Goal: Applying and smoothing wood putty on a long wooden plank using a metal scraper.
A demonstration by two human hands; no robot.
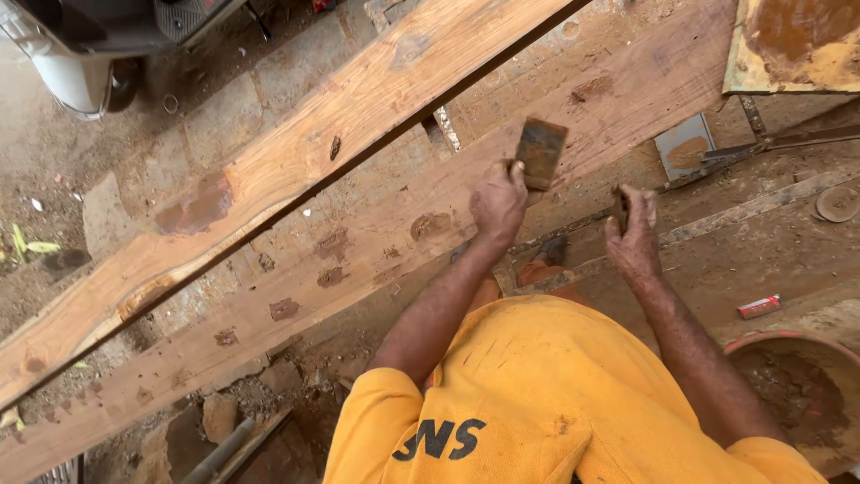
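On the lower plank (pixel 358 260), near its right end, your left hand (pixel 498 202) is closed around a flat scraper (pixel 540 152), blade up and touching the wood. Your right hand (pixel 634 237) hangs just beside it, fingers curled on a small dark piece; what it is, you cannot tell. Brown patches dot the plank.

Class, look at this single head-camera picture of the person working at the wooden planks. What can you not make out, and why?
- Thing in right hand: head view, fingers cover nearly all of it.
- Flat scraper in left hand: handle hidden inside the fist.
- Clay-coloured bowl: cut off by the frame edge and the forearm.
- Both planks: ends run out of frame.
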